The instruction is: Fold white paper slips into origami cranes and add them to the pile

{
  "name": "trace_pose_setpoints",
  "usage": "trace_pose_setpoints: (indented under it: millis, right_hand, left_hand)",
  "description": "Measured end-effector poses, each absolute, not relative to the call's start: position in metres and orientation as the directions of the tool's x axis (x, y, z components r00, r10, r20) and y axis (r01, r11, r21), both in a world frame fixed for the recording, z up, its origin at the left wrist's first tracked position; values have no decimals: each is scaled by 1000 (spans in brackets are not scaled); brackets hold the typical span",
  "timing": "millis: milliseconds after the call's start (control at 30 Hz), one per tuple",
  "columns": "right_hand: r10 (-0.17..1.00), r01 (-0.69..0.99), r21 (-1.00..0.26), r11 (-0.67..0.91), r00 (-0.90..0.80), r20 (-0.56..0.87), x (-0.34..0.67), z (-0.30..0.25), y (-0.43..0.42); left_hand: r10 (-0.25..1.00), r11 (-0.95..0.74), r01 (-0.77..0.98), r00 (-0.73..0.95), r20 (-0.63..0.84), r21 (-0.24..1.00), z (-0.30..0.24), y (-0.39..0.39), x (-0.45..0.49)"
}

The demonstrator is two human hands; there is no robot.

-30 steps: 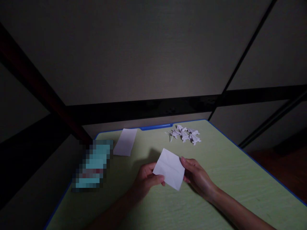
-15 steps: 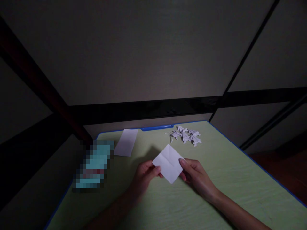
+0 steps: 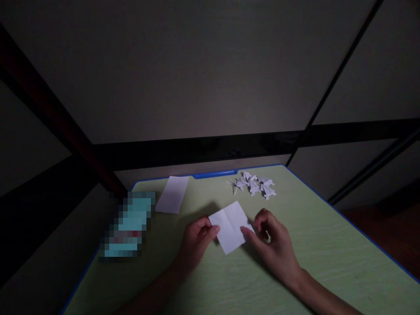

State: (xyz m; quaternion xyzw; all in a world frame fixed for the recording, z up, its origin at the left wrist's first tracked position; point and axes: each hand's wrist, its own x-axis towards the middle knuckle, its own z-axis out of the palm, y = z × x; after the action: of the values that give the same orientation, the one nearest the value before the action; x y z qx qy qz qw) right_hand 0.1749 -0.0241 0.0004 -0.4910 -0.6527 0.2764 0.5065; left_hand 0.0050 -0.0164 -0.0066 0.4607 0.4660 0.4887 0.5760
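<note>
Fingers (image 3: 202,222) of the left hand (image 3: 196,241) pinch creased paper (image 3: 230,227), the right hand's (image 3: 278,249) parted with thumb (image 3: 246,234) touching it.

There are five folded figures (image 3: 253,187), one creased square (image 3: 230,224), one flat sheet (image 3: 172,195), one table (image 3: 223,286)

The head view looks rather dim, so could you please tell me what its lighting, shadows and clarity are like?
Head view: dim overall, the panelled backdrop dull, the creased paper square brightest; head view: a soft shadow falls on the green tabletop just beyond the left hand; head view: the teal item is pixelated, its details unreadable.
</note>
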Motion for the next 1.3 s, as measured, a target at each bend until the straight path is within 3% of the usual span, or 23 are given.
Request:
trace_pose_setpoints:
  millis: [167, 400, 633, 967, 1200, 1300]
  right_hand:
    - [879, 419, -780, 465, -325, 349, 169, 7, -35]
    - [911, 265, -913, 309, -357, 205, 167, 6, -31]
    - [787, 130, -900, 417, -547, 286, 166, 9, -32]
    - [771, 15, -964, 264, -604, 202, 167, 5, -32]
    - [764, 61, -957, 282, -618, 185, 169, 7, -32]
    - [811, 122, -950, 288, -558, 175, 170, 8, -30]
  left_hand:
    - [981, 34, -97, 194, -15, 995, -10, -22, 8]
    - [937, 32, -120, 350, 12, 992, -10, -29, 9]
    - [902, -100, -178, 398, 165, 979, -7, -27, 11]
    - [894, -61, -78, 440, 89, 995, -5, -28, 9]
    - [900, -8, -74, 433, 39, 997, -8, -29, 5]
    - [940, 76, -134, 340, -26, 988, -8, -29, 6]
